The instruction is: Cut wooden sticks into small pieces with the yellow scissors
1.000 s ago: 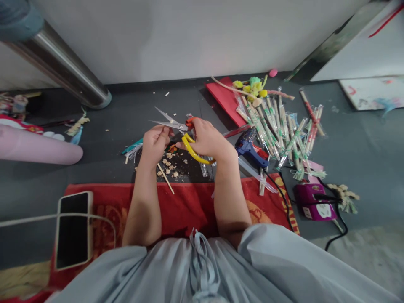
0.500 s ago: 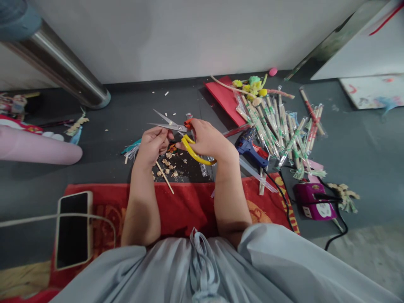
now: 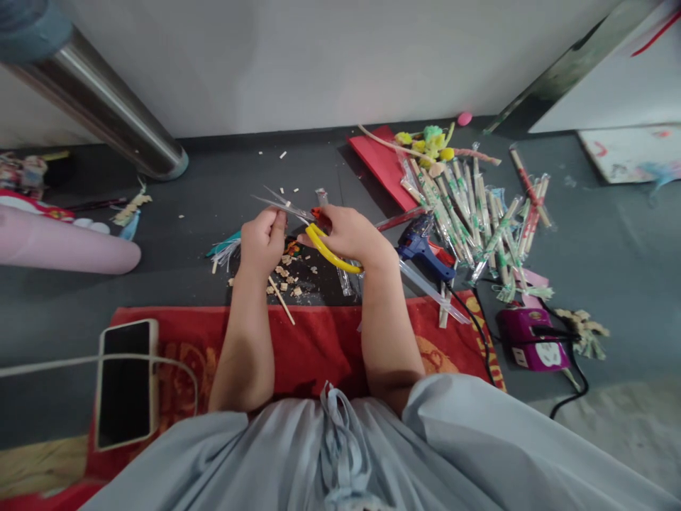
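Note:
My right hand (image 3: 348, 233) grips a pair of scissors with yellow handles (image 3: 333, 255). Its blades point left and stand a little apart. Close by the blades, my left hand (image 3: 263, 240) is closed, thumb against fingers; whatever it pinches is hidden or too small to make out. A small white bit shows between the blades. Beneath the hands lie small cut wooden pieces (image 3: 290, 273) and a thin wooden stick (image 3: 281, 301). Teal and white strands (image 3: 226, 250) lie left of my left hand.
Several wrapped sticks (image 3: 479, 213) pile up at right, beside a blue glue gun (image 3: 423, 248) and a red packet (image 3: 380, 167). A purple power socket (image 3: 532, 339) trails a black cable. A phone (image 3: 126, 383) lies on the red towel (image 3: 313, 341); a pink cylinder (image 3: 69, 241) is at left.
The scissor blades have come closer together. My left hand has turned, its thumb now lying nearer the blades. The right hand has barely moved.

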The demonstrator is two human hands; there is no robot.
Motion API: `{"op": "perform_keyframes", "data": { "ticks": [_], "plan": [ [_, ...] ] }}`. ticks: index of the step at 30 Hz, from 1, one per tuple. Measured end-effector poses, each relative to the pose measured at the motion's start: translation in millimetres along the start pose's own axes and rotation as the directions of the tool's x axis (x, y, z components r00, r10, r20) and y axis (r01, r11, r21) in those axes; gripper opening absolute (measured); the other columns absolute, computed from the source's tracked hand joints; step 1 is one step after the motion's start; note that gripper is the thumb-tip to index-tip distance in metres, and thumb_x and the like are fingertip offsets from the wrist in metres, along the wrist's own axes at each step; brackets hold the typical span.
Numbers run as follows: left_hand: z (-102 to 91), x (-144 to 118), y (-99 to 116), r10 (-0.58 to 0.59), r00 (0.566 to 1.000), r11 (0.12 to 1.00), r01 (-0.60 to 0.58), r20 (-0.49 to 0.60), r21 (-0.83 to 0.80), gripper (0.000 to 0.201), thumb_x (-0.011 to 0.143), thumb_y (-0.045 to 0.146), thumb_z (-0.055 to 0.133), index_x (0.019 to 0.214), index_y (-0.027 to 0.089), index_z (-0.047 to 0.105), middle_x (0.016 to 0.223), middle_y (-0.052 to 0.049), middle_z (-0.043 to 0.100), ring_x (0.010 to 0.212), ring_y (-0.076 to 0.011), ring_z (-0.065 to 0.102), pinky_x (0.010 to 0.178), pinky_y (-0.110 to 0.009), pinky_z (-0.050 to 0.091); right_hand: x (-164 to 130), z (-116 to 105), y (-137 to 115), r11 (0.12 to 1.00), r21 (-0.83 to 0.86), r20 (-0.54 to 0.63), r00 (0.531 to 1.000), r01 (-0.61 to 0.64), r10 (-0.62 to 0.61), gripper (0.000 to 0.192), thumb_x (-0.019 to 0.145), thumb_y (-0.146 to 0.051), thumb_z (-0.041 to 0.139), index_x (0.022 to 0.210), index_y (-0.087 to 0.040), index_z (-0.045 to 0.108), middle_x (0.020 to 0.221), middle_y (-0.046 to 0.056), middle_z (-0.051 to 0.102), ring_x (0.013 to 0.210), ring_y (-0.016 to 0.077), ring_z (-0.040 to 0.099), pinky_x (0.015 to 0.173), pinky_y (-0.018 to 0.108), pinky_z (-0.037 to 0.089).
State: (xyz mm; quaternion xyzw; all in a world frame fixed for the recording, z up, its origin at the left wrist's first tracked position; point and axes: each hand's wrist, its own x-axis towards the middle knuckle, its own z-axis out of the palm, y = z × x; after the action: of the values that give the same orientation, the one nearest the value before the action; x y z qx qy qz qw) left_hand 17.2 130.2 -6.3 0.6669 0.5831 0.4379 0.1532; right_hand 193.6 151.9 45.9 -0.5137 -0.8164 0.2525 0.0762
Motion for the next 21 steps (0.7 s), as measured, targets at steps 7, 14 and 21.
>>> {"op": "perform_keyframes", "data": {
  "ticks": [7,14,21],
  "plan": [
    [-5.3,-0.5,-3.9,0.034,0.999,0.999,-0.034,0.022,0.013,0.049,0.090,0.057,0.032,0.069,0.019,0.055,0.055,0.002,0.053,0.051,-0.0093,0.048,0.052,-0.022,0.034,0.7,1.9,3.0,0.998,0.053,0.042,0.998,0.040,-0.042,0.051,0.079,-0.064,0.049,0.092,-0.016,0.059,0.089,0.010,0.067,0.074,0.0195,0.058,0.061,0.027,0.034],
    [-10.1,-0.7,-6.4,0.049,0.998,0.999,-0.049,0.040,-0.006,0.048,0.089,0.057,0.033,0.066,0.020,0.053,0.050,0.002,0.048,0.047,-0.0104,0.044,0.050,-0.024,0.032,1.6,4.0,4.4,0.995,0.089,0.066,0.996,0.056,-0.062,0.054,0.077,-0.067,0.048,0.091,-0.016,0.059,0.084,0.008,0.066,0.071,0.0180,0.056,0.059,0.026,0.032],
    [-10.6,-0.4,0.5,0.041,0.998,0.998,-0.039,0.043,-0.046,0.050,0.088,0.060,0.033,0.061,0.021,0.048,0.051,0.002,0.047,0.049,-0.0107,0.043,0.050,-0.025,0.031,1.1,3.4,7.0,0.980,0.181,0.089,0.991,0.081,-0.098,0.054,0.077,-0.069,0.046,0.084,-0.017,0.057,0.077,0.003,0.061,0.066,0.0134,0.050,0.058,0.024,0.030]
  ]
}}
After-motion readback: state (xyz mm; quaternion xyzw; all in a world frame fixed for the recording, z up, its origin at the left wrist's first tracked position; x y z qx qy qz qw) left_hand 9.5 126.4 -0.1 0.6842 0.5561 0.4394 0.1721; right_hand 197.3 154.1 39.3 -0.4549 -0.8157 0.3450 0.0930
